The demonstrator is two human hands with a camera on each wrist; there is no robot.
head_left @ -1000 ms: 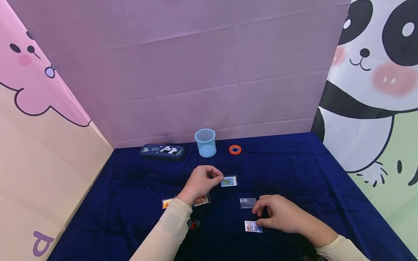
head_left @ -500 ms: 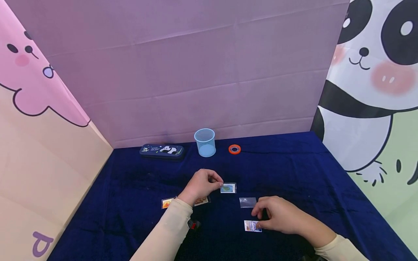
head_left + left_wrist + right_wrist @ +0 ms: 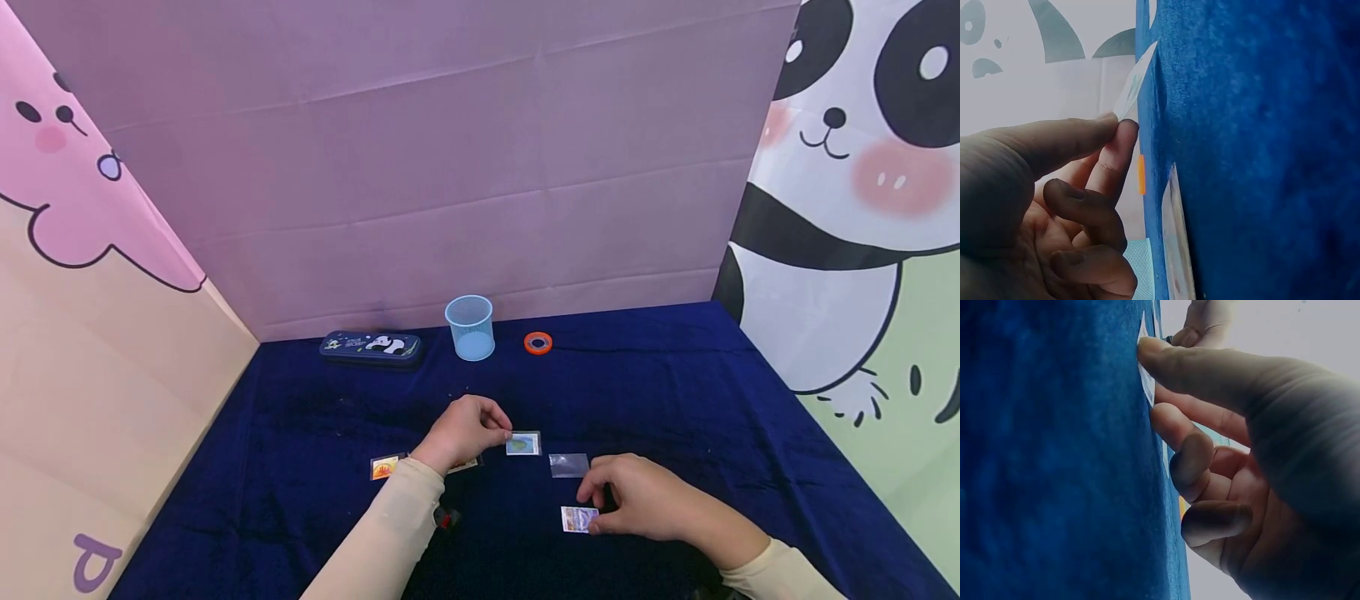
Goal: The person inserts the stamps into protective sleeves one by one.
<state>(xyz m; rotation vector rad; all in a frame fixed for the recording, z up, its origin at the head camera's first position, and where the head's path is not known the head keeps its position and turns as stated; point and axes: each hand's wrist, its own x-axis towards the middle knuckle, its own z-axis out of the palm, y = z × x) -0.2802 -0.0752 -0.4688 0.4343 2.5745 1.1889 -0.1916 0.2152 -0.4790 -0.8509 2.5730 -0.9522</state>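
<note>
My left hand (image 3: 463, 432) pinches a small blue-green picture card in a clear sleeve (image 3: 523, 443) by its left edge, between thumb and forefinger. In the left wrist view the sleeved card (image 3: 1135, 81) stands tilted up from the cloth. My right hand (image 3: 641, 497) rests low over the cloth, its thumb touching the right side of a loose purple-and-white card (image 3: 577, 520). That card (image 3: 1146, 384) lies beneath the thumb in the right wrist view, the other fingers loosely bent. Just left of the right fingertips is a clear sleeve (image 3: 567, 466) with no picture showing.
A yellow-orange card (image 3: 384, 467) and another card (image 3: 467, 464), mostly hidden by the left wrist, lie on the blue cloth (image 3: 300, 433). At the back stand a panda pencil case (image 3: 371, 348), a light blue mesh cup (image 3: 470, 329) and an orange tape roll (image 3: 537, 343).
My left hand has come nearer along the table with the sleeved card, covering more of the card under its wrist. The right hand has barely shifted on the loose card.
</note>
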